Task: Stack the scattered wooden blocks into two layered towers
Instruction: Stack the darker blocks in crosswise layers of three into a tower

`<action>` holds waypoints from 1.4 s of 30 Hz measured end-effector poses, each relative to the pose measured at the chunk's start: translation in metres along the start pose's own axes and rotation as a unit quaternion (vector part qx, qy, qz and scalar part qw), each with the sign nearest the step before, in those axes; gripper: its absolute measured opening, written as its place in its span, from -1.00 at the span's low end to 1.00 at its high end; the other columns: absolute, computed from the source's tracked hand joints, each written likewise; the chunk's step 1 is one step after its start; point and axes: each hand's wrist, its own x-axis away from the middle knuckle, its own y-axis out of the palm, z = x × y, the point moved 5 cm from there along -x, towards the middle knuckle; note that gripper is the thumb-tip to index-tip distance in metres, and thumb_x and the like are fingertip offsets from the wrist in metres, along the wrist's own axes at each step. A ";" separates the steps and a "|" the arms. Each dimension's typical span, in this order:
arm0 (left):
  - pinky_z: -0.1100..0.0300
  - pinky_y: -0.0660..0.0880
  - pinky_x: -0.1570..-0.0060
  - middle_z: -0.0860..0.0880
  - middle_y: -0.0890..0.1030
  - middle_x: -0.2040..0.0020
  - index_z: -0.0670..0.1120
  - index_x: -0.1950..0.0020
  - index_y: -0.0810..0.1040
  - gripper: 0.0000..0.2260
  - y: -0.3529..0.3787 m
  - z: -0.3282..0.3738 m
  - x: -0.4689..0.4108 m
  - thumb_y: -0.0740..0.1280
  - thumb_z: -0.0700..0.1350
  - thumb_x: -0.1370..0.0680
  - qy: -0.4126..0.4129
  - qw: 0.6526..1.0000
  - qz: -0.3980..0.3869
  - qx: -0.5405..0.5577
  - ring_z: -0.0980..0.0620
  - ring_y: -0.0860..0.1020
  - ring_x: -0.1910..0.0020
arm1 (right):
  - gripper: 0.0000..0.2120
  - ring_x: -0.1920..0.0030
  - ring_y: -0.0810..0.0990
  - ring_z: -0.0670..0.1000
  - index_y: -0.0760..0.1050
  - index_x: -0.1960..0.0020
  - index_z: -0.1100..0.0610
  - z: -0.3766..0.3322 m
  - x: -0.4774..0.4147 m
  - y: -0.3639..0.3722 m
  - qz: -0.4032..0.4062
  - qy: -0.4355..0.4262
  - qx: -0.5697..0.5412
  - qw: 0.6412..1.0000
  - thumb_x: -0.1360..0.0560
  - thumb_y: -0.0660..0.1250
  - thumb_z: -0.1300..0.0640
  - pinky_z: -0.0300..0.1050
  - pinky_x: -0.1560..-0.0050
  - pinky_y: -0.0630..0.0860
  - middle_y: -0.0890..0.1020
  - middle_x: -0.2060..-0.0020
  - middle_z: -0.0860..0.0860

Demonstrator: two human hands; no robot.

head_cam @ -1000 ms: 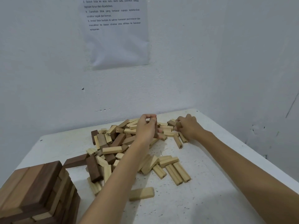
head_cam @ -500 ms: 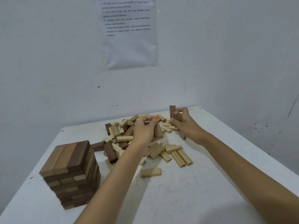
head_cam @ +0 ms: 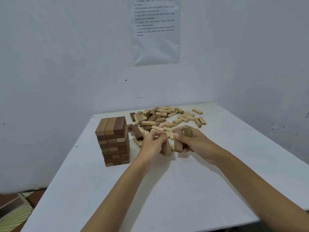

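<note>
Pulled back off the pile point(head_cam: 167, 117), our left hand point(head_cam: 153, 143) grips one dark block point(head_cam: 167, 148) & right hand point(head_cam: 196, 143) two: light, stiff, so we pinch long faces.

tower point(head_cam: 113, 141): upright, left | loose blocks point(head_cam: 167, 119): scattered heap, behind

A printed sheet point(head_cam: 155, 47) is fixed to the wall point(head_cam: 66, 56), upper centre of the frame. It carries several lines of small dark text. The print is too blurred to read.
</note>
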 end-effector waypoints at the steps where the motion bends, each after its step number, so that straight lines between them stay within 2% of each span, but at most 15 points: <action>1: 0.16 0.50 0.13 -0.07 0.57 0.06 -0.11 -0.16 0.54 -0.83 -0.002 -0.004 0.004 0.24 -0.19 -0.60 0.000 1.000 0.001 -0.005 0.05 0.54 0.16 | -0.71 0.30 0.48 -0.10 0.47 -0.25 0.19 0.004 0.005 0.003 0.000 0.004 -0.004 1.000 -0.58 0.32 0.09 -0.31 0.36 0.43 0.53 0.19 0.02; 4: 0.23 0.44 0.17 -0.09 0.57 0.04 -0.09 -0.13 0.57 -0.84 -0.009 -0.013 0.014 0.26 -0.18 -0.59 0.006 1.000 0.006 -0.023 0.03 0.53 0.14 | -0.75 0.38 0.49 -0.19 0.51 -0.20 0.15 0.017 0.014 0.014 0.002 0.010 -0.010 1.000 -0.56 0.35 0.11 -0.31 0.40 0.37 0.53 0.28 -0.06; 8: 0.30 0.44 0.22 -0.15 0.60 0.01 -0.09 -0.11 0.59 -0.85 -0.013 -0.023 0.023 0.29 -0.20 -0.57 0.018 0.999 -0.006 -0.038 0.05 0.53 0.15 | -0.78 0.23 0.52 -0.05 0.52 -0.12 0.17 0.025 0.017 0.023 0.020 -0.006 0.009 1.000 -0.51 0.42 0.15 -0.16 0.24 0.45 0.55 0.23 0.01; 13: 0.50 0.39 0.29 -0.04 0.60 0.06 -0.10 -0.09 0.59 -0.87 -0.015 -0.029 0.025 0.32 -0.18 -0.57 0.066 0.994 0.013 -0.089 0.11 0.54 0.10 | -0.79 0.00 0.60 -0.02 0.56 -0.03 0.15 0.022 0.024 0.021 0.057 -0.046 0.162 0.984 -0.49 0.44 0.05 -0.17 0.01 0.52 0.64 0.04 -0.05; 15: 0.50 0.40 0.29 -0.06 0.61 0.08 -0.14 -0.07 0.60 -0.88 -0.015 -0.031 0.024 0.34 -0.19 -0.55 0.072 0.992 0.009 -0.105 0.10 0.55 0.11 | -0.82 0.00 0.59 -0.04 0.54 -0.07 0.11 0.019 0.028 0.022 0.058 -0.043 0.154 0.985 -0.51 0.42 0.10 -0.20 -0.01 0.51 0.62 0.01 0.00; 18: 0.51 0.39 0.29 -0.06 0.60 0.08 -0.13 -0.06 0.61 -0.87 -0.014 -0.033 0.024 0.39 -0.17 -0.53 0.078 0.990 0.003 -0.120 0.14 0.51 0.17 | -0.89 0.08 0.47 -0.07 0.46 0.03 0.16 0.011 0.037 0.025 0.029 0.008 0.023 0.999 -0.53 0.30 0.12 -0.19 0.06 0.41 0.56 -0.15 0.12; 20: 0.53 0.37 0.30 -0.06 0.58 0.05 -0.09 -0.08 0.60 -0.86 -0.014 -0.033 0.025 0.39 -0.16 -0.53 0.086 0.988 0.005 -0.131 0.18 0.47 0.19 | -0.71 0.06 0.45 -0.06 0.53 -0.01 0.11 0.003 0.041 0.021 0.039 0.027 0.003 0.999 -0.39 0.22 -0.02 -0.16 0.08 0.35 0.55 -0.17 0.10; 23: 0.47 0.37 0.27 0.00 0.57 0.01 -0.06 -0.13 0.59 -0.84 -0.016 -0.030 0.026 0.28 -0.20 -0.58 0.067 0.991 -0.008 -0.114 0.22 0.47 0.16 | -0.49 0.00 0.47 0.10 0.54 -0.11 0.29 0.000 0.044 0.011 0.085 0.044 0.035 0.995 -0.30 0.19 -0.01 0.00 -0.03 0.37 0.55 -0.06 0.24; 24: 0.43 0.37 0.23 0.01 0.57 -0.02 -0.05 -0.14 0.58 -0.80 -0.017 -0.030 0.026 0.24 -0.23 -0.59 0.060 0.993 -0.018 -0.105 0.22 0.47 0.13 | -0.54 0.09 0.44 0.09 0.50 -0.12 0.32 0.004 0.044 0.009 0.093 0.044 0.035 0.994 -0.35 0.23 0.03 -0.03 0.03 0.34 0.52 0.05 0.28; 26: 0.41 0.39 0.14 0.02 0.56 -0.12 -0.04 -0.18 0.56 -0.72 -0.016 -0.029 0.027 0.20 -0.31 -0.59 0.058 0.992 -0.046 -0.100 0.23 0.49 0.07 | -0.70 0.21 0.40 0.00 0.48 -0.17 0.18 0.011 0.044 0.007 0.105 0.051 0.038 0.992 -0.48 0.32 0.08 -0.13 0.14 0.33 0.48 0.23 0.13; 28: 0.47 0.42 0.10 0.03 0.56 -0.16 -0.03 -0.21 0.55 -0.70 -0.014 -0.029 0.029 0.19 -0.33 -0.59 0.068 0.989 -0.071 -0.110 0.26 0.50 0.03 | -0.77 0.23 0.46 -0.06 0.44 -0.19 0.06 0.017 0.043 0.005 0.120 0.038 0.093 0.988 -0.55 0.33 0.10 -0.19 0.19 0.37 0.48 0.26 0.00; 33: 0.52 0.42 0.00 0.02 0.57 -0.18 -0.08 -0.28 0.53 -0.71 -0.012 -0.030 0.028 0.24 -0.29 -0.59 0.109 0.978 -0.089 -0.152 0.23 0.50 -0.04 | -0.86 0.23 0.47 -0.16 0.63 -0.02 0.12 0.010 0.048 0.007 0.180 -0.027 0.265 0.947 -0.52 0.39 0.08 -0.42 0.31 0.33 0.55 0.25 -0.06; 36: 0.52 0.42 0.06 0.02 0.56 -0.18 -0.07 -0.27 0.53 -0.73 -0.012 -0.030 0.030 0.27 -0.25 -0.59 0.124 0.975 -0.080 -0.169 0.18 0.50 -0.05 | -0.80 0.19 0.48 -0.14 0.61 -0.10 0.11 0.010 0.054 0.011 0.149 -0.015 0.276 0.950 -0.53 0.35 0.05 -0.42 0.28 0.36 0.54 0.19 -0.03; 38: 0.55 0.41 0.10 0.00 0.55 -0.17 -0.06 -0.26 0.53 -0.73 -0.012 -0.029 0.033 0.28 -0.25 -0.58 0.132 0.973 -0.072 -0.173 0.19 0.49 -0.01 | -0.69 0.04 0.46 -0.10 0.53 -0.19 0.06 0.011 0.062 0.019 0.074 0.007 0.256 0.964 -0.49 0.35 -0.03 -0.31 0.08 0.41 0.48 0.08 -0.08; 42: 0.53 0.42 0.13 -0.03 0.55 -0.18 -0.06 -0.24 0.53 -0.74 -0.012 -0.026 0.036 0.30 -0.24 -0.57 0.138 0.971 -0.057 -0.186 0.16 0.50 -0.01 | -0.32 -0.21 0.27 -0.07 0.32 -0.39 -0.01 0.011 0.071 0.028 0.040 -0.019 0.400 0.915 -0.36 0.43 -0.20 -0.15 -0.21 0.32 0.31 -0.05 -0.11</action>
